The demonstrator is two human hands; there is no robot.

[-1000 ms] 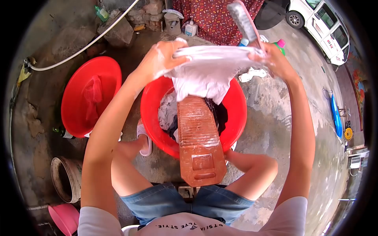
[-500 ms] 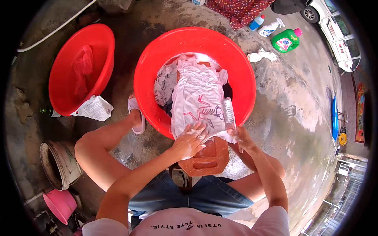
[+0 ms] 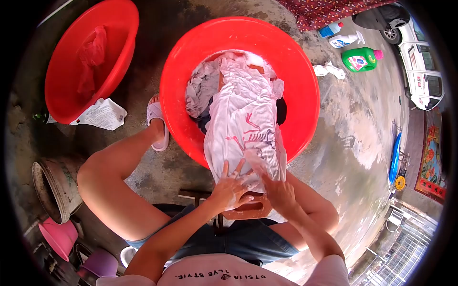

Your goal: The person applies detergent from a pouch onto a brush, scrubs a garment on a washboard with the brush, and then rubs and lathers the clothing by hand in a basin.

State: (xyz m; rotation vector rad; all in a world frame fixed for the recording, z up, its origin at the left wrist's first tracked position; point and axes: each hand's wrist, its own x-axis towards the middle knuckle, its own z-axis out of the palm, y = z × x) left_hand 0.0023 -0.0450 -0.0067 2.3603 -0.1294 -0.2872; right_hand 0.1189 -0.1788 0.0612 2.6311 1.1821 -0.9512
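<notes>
White printed cloth (image 3: 238, 102) drapes over the brown washboard (image 3: 245, 212), partly inside the red basin (image 3: 300, 81); my left hand (image 3: 230, 190) rests on it, spread wide, while my right hand (image 3: 280, 194) grips a blurred brush (image 3: 256, 163).

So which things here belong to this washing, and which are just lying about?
Washing: printed white shirt, washboard, blurred brush in the right hand, central red basin, grey garment; probably green detergent jug.

Just around, apparently: grimy bucket, pink tub, purple tub, white vehicle.
</notes>
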